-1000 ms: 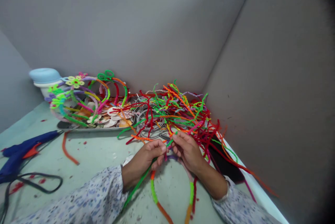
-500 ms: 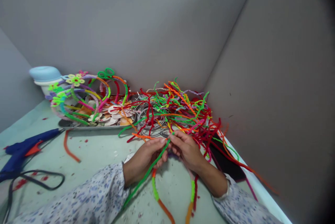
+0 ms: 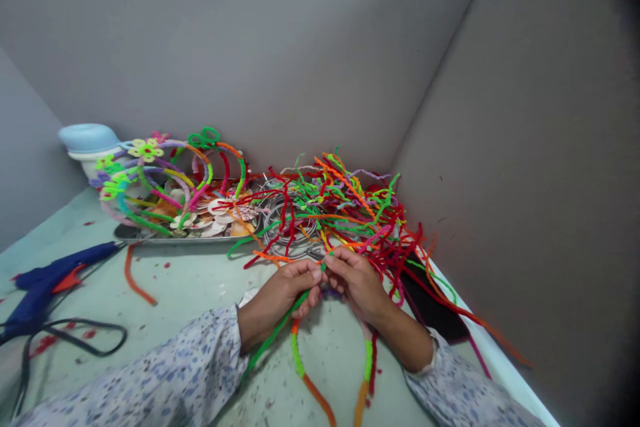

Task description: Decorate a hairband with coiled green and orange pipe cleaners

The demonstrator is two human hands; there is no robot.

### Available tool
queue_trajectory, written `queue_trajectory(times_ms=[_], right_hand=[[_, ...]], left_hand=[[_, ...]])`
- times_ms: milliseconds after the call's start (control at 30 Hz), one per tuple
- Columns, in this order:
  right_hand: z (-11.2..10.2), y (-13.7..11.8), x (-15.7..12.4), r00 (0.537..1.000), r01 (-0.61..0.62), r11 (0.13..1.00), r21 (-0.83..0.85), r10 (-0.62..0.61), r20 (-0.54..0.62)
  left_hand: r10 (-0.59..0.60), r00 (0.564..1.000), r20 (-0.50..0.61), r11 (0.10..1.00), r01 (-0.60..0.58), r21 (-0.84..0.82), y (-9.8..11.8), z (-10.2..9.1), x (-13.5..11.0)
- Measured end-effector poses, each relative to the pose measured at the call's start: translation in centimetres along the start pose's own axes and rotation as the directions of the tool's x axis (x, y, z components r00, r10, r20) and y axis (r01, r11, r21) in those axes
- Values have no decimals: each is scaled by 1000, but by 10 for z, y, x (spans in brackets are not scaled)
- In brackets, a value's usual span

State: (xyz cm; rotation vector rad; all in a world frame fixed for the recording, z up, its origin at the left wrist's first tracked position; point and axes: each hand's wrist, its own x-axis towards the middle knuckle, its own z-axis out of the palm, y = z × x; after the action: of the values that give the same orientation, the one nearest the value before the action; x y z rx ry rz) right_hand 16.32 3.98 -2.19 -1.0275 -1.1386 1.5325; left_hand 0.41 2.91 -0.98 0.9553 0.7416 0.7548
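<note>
My left hand (image 3: 280,297) is closed in a pinch on a green pipe cleaner (image 3: 274,337), whose long tail runs down past my left wrist. Close against it, my right hand (image 3: 359,286) pinches the same pipe cleaner near its upper end. Just under both hands is a headband (image 3: 299,359) wrapped in orange, green and purple pipe cleaner, its two ends pointing toward me. Its top is mostly hidden by my fingers, so I cannot tell whether they grip it too.
Behind my hands lies a tangled heap of pipe cleaners (image 3: 345,194) beside wire rings (image 3: 290,227). A metal tray (image 3: 200,240) holds shells and finished headbands (image 3: 173,147). At left are a blue glue gun (image 3: 55,280) with its cord and a blue-lidded container (image 3: 90,140).
My left fingers now cover more of the green pipe cleaner near its upper end, and its tail hangs lower beside my left wrist. My right hand has barely moved.
</note>
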Motion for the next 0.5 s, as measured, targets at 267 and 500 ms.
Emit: queue_trajectory(times_ms=[267, 500], right_hand=[[2, -4, 0, 998, -21, 995, 102, 26, -52], [-1, -5, 2, 992, 59, 991, 117, -45, -114]], left_hand=[[-24, 1000, 9, 999, 24, 35, 2, 0, -1], [-38, 999, 13, 998, 38, 45, 2, 1, -2]])
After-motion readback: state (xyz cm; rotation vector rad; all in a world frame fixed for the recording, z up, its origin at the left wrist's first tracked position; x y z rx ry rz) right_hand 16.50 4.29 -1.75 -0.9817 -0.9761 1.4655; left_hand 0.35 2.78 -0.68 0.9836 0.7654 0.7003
